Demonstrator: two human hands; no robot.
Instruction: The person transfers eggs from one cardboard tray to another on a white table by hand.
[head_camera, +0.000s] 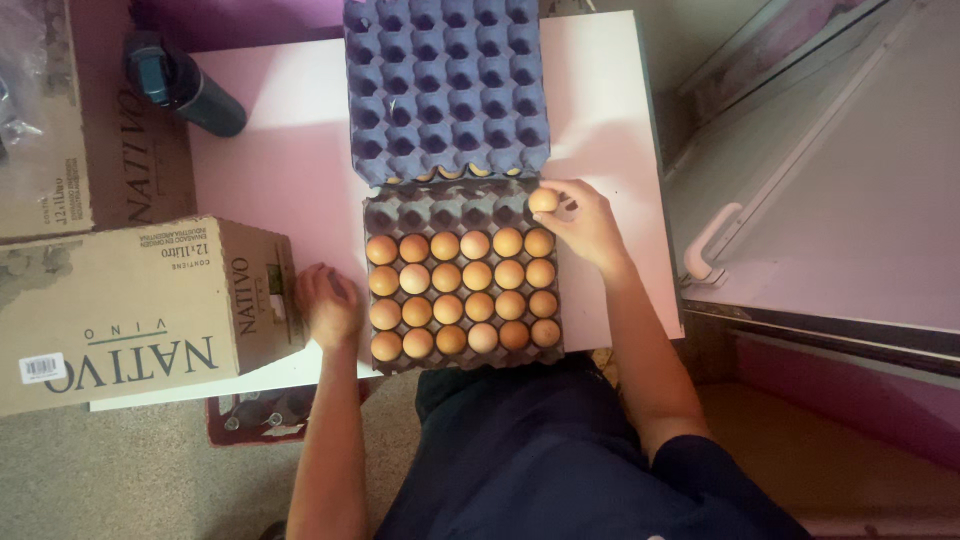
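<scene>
Dark clothes on me sit closest. Right now I am filling the grey egg tray (385, 215) on the desk (290, 170). Next, I think, comes a soft drop into a free cup. My right hand (583, 225) pinches one brown egg (543, 200) over the top row. My left hand (327, 305) rests loosely curled, empty, beside the tray.

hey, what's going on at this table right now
A person is handling eggs at a white table. The right hand holds a brown egg over the far row of a grey egg tray, whose four nearer rows are already full of eggs. The left hand rests on the table between the tray and a cardboard box. An empty blue egg tray lies just beyond, and a dark bottle lies at the far left.
</scene>
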